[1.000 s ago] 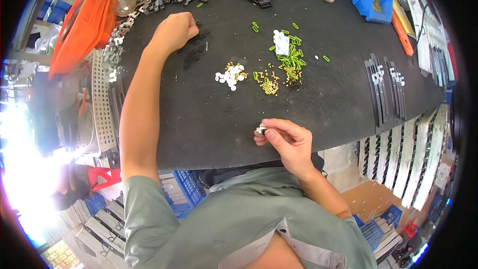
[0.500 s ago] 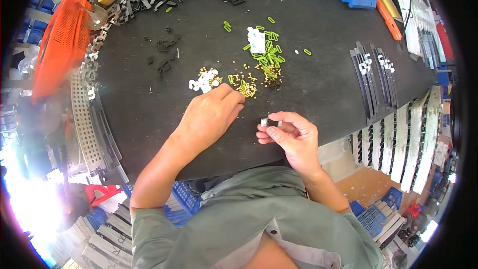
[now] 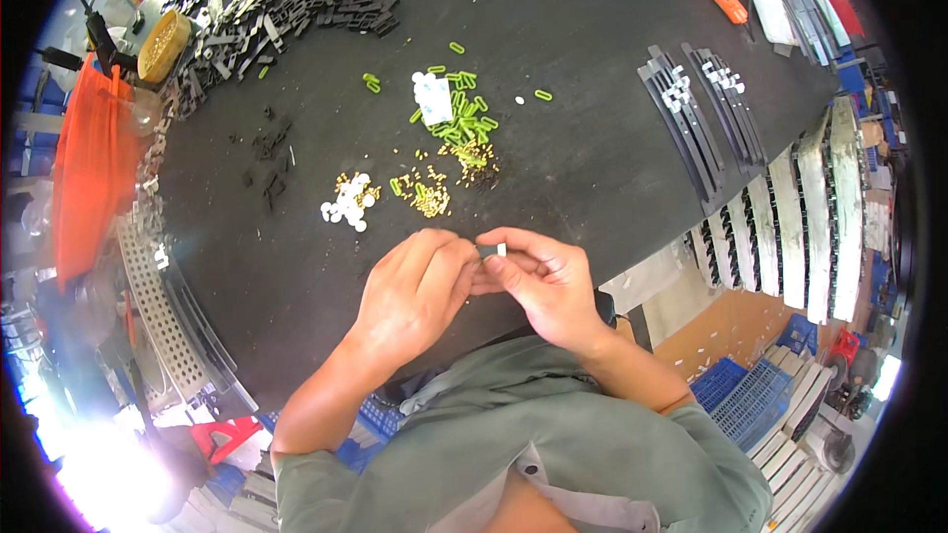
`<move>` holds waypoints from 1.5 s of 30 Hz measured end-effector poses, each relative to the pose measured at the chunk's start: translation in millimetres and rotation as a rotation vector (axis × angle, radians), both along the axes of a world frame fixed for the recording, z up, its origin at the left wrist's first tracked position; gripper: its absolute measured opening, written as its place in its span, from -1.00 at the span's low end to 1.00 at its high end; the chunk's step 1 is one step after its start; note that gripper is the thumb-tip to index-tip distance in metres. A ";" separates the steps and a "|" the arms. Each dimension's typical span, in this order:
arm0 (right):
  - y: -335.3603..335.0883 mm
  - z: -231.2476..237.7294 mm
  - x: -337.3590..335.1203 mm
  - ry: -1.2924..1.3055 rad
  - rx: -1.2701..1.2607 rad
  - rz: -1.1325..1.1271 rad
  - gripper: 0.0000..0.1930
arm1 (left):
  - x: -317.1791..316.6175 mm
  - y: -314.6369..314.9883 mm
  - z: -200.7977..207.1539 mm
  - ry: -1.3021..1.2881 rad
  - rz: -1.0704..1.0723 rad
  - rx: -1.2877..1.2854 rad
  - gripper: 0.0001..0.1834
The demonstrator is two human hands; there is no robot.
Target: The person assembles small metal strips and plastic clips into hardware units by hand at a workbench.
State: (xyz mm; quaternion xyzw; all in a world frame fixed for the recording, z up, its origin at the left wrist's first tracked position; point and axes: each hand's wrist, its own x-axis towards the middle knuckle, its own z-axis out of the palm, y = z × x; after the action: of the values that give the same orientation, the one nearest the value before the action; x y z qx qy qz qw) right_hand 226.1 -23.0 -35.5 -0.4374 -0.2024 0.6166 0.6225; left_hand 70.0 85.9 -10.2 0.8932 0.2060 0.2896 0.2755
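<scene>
Where the black tabletop (image 3: 592, 158) nears the person's body, both hands meet just above its near edge. The left hand (image 3: 415, 296) curls narrow, fingertips pressed to a small dark part with a white tip (image 3: 493, 252) pinched in the right hand (image 3: 543, 286), which holds more of it. Its long axis runs roughly left-right; fingers hide its shape. Loose brass pieces (image 3: 430, 199) lie just beyond.

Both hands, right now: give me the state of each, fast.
Left hand: fingers closed, pinching at the small dark and white part.
Right hand: closed, fingertips holding that same part.
</scene>
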 end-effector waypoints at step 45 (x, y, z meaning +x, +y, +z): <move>-9.4 -0.1 3.8 -0.472 0.160 0.124 -0.70 | -11.0 -51.4 -11.8 -0.489 0.181 -1.254 -0.86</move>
State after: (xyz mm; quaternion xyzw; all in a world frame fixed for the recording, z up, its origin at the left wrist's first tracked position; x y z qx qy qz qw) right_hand 229.9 -32.4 -35.6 -0.5053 -0.4166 0.5165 0.5517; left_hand 59.0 34.5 -21.9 0.4526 0.3407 0.3309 0.7547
